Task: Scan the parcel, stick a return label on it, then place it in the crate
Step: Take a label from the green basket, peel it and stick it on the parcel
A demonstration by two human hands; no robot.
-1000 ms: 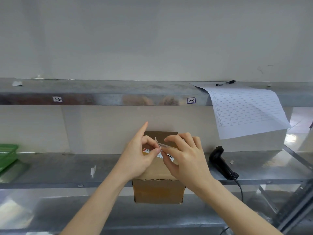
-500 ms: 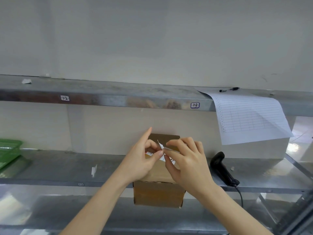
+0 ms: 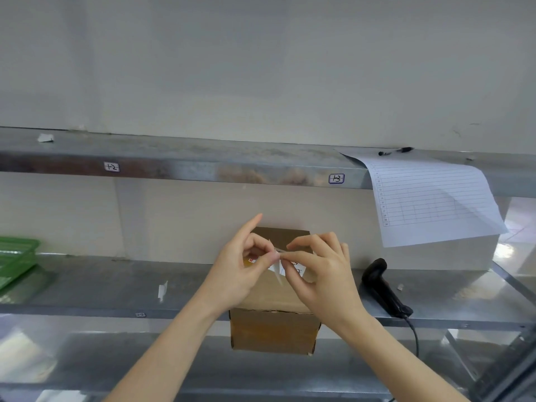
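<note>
Parcel [image 3: 274, 329], a brown cardboard box, sits on the metal shelf [image 3: 87, 288] with its front face hanging over the shelf's edge, directly beneath and behind both hands; left hand [image 3: 237, 274] is over the box's left top, thumb and bent fingers pinching a small white return label [image 3: 275, 256], index finger pointing up; right hand [image 3: 322, 274] is over the box's right top, its thumb and fingertips gripping the same label from the other side, so the two hands meet just above the box's upper face; the label is lifted off the cardboard, a thin strip of it hanging down between the hands; a printed sticker [image 3: 298, 269] already lies on the box top, partly hidden by the right hand; black scanner [image 3: 383, 288] lies on the shelf just right of the right wrist, apart from the box; green crate [image 3: 14, 262] is at the far left, well apart from the parcel; a ruled sheet [image 3: 429, 201] hangs from the upper shelf [image 3: 203, 166].
</note>
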